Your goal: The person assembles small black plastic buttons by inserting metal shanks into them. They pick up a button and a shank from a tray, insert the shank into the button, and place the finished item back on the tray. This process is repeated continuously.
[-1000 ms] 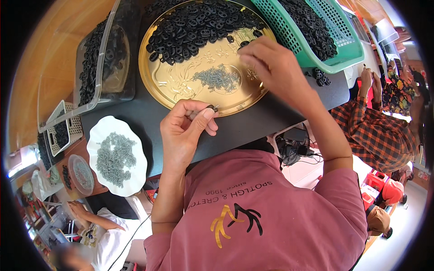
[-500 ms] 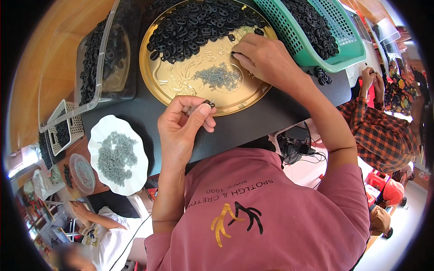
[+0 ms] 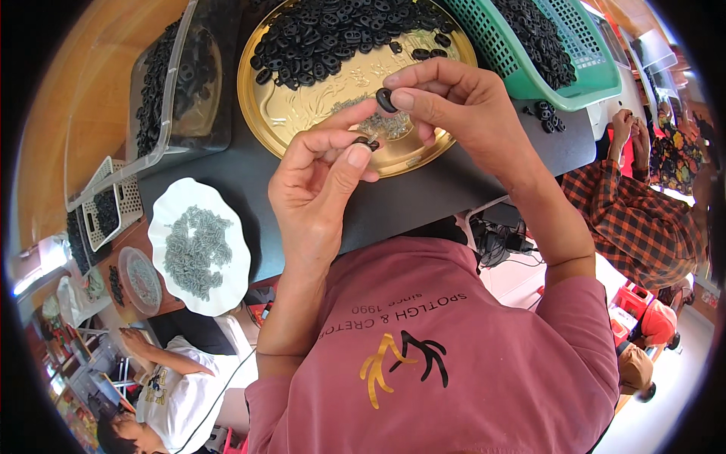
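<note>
My left hand [image 3: 310, 178] is closed, pinching a small black piece [image 3: 366, 142] between thumb and fingers over the near edge of a round gold tray [image 3: 295, 113]. Just beyond it, my right hand [image 3: 473, 106] grips a black oval plastic cord stopper [image 3: 386, 100] by thumb and forefinger. The two held pieces are close together but apart. Below the hands lies a partly hidden heap of small grey metal springs [image 3: 393, 125]. A large pile of black oval two-hole cord stoppers [image 3: 325, 45] covers the tray's far side.
Left of the tray stand a clear plastic box [image 3: 175, 83] of black parts and a white scalloped dish [image 3: 160, 250] of springs. A green basket [image 3: 586, 97] at right holds more black parts, with several loose ones [image 3: 550, 119] beside it. People [image 3: 643, 219] work at both sides.
My right hand has come from the tray's right side toward my left hand, bringing the black cord stopper. My left hand has shifted slightly up and right, keeping its pinch.
</note>
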The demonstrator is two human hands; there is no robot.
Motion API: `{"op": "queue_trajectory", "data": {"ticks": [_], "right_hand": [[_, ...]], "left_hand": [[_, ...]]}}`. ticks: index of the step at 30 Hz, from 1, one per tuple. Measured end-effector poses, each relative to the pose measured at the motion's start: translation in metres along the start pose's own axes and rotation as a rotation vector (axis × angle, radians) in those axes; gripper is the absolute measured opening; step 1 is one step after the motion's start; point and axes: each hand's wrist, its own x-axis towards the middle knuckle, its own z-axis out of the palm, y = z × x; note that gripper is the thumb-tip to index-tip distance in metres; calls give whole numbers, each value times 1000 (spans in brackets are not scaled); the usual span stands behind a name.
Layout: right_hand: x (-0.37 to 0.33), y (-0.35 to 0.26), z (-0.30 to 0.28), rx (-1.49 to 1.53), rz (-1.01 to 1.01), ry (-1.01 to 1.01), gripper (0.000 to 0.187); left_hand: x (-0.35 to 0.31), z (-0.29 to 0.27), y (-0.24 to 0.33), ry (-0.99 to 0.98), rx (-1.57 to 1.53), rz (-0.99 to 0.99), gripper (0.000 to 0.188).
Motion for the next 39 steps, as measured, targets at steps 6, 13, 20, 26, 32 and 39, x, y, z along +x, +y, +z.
{"op": "queue_trajectory", "data": {"ticks": [6,13,20,26,32,39], "right_hand": [[-10,-1,7,-35,5,39,24],[-15,3,13,-76,-73,95,25],[-12,17,13,-200,-119,84,25],[-11,16,12,-165,-148,108,20],[-13,13,10,74,-33,115,22],[-18,16,24,59,-16,121,22]], "left_hand": [[-3,0,-1,3,-16,-10,12],[-5,2,-1,44,-15,-49,13],[-5,5,-3,9,13,-4,12],[0,7,-3,0,-19,16,12],[-1,5,-6,33,-122,-52,12],[0,5,-4,56,-151,-70,12]]}}
